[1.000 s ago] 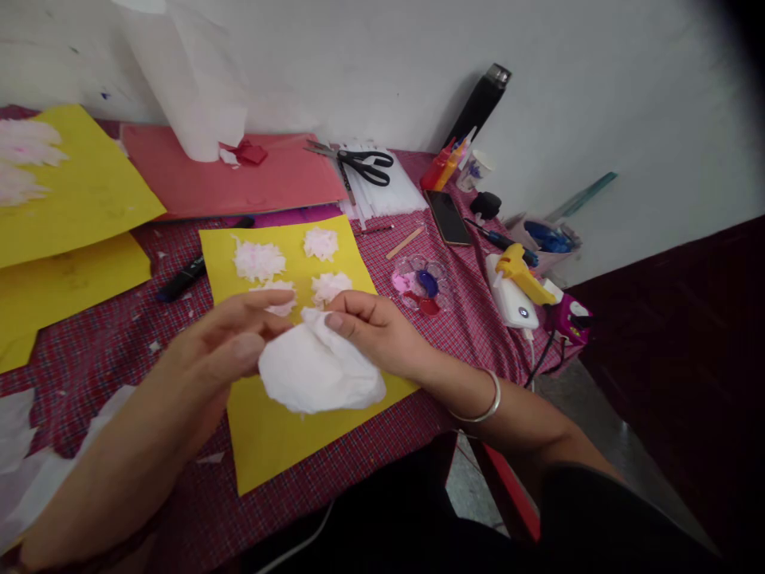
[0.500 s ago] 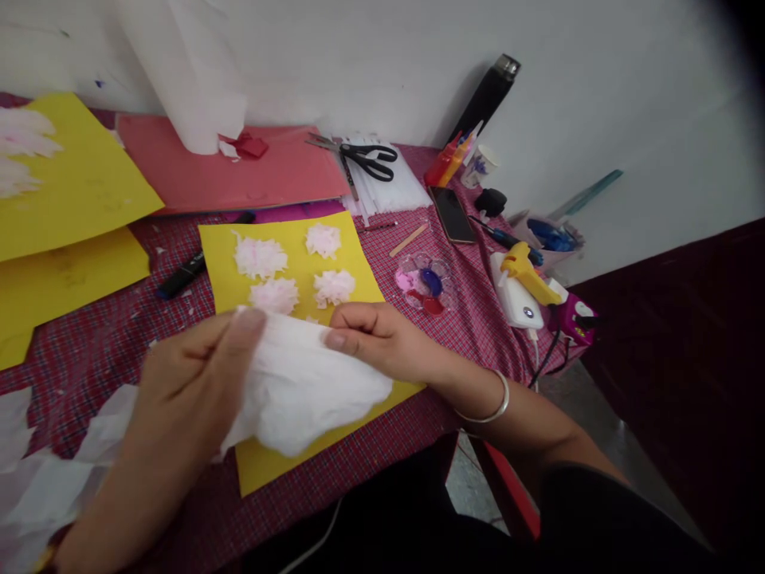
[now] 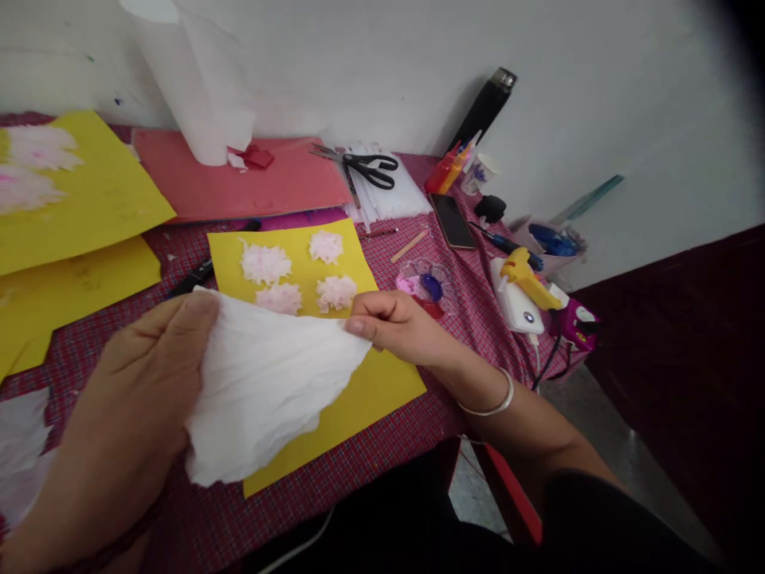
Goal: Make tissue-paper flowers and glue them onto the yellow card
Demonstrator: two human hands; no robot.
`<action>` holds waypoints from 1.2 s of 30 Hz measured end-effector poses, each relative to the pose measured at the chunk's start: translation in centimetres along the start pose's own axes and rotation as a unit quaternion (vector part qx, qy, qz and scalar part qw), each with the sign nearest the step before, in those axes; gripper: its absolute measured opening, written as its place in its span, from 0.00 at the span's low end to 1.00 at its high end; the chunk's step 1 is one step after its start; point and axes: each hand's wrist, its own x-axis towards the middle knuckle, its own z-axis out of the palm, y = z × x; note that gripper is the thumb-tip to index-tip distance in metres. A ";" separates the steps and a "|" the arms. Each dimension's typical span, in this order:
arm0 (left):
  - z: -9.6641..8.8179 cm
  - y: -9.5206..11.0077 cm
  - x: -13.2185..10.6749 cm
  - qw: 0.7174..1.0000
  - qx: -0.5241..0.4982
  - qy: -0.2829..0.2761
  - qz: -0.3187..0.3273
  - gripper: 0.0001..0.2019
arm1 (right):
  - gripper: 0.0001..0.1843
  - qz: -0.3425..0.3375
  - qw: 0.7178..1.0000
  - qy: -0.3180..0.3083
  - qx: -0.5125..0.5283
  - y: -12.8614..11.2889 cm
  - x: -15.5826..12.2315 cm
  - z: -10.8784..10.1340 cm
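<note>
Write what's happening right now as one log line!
left hand: pinching white paper | right hand: pinching its corner | white paper: spread between hands, over yellow sheet | beyond: scissors

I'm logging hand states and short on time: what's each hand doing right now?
Left hand: closed, holding the upper-left part of the crinkled white sheet.
Right hand: closed, pinching the same sheet's upper-right corner.

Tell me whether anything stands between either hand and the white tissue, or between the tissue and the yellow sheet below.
Nothing visible does: the left hand and right hand each hold the white tissue directly. It hangs over the yellow sheet; whatever its own spread hides beneath cannot be seen.
</note>
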 end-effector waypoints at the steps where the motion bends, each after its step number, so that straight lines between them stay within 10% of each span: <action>1: -0.1 0.0 0.0 1.000 0.009 0.000 0.006 0.16 | 0.25 -0.001 1.000 0.006 -0.007 0.1 0.0 -0.1; 9: -0.4 0.3 0.0 0.999 -0.017 -0.037 0.006 0.13 | 0.26 0.007 0.993 0.021 -0.120 0.7 0.1 0.0; 14: 0.6 -0.6 0.1 0.992 -0.069 -0.090 0.058 0.12 | 0.04 -0.104 0.943 0.074 -0.308 -1.6 -0.1 0.4; 18: 0.5 -1.7 0.1 0.967 0.083 -0.040 0.236 0.07 | 0.05 -0.093 0.977 0.061 -0.182 -3.2 0.0 2.6; 25: 0.4 -3.2 0.4 0.784 0.306 0.061 0.537 0.07 | 0.21 0.093 0.982 0.004 0.164 -1.2 1.5 5.5; 32: 0.9 -3.8 0.4 0.717 0.396 0.059 0.571 0.07 | 0.19 0.113 0.974 0.048 0.191 -0.1 1.5 5.7; 36: 1.1 -3.4 0.0 0.743 0.390 0.022 0.544 0.08 | 0.13 0.094 0.980 0.055 0.169 0.4 1.3 5.3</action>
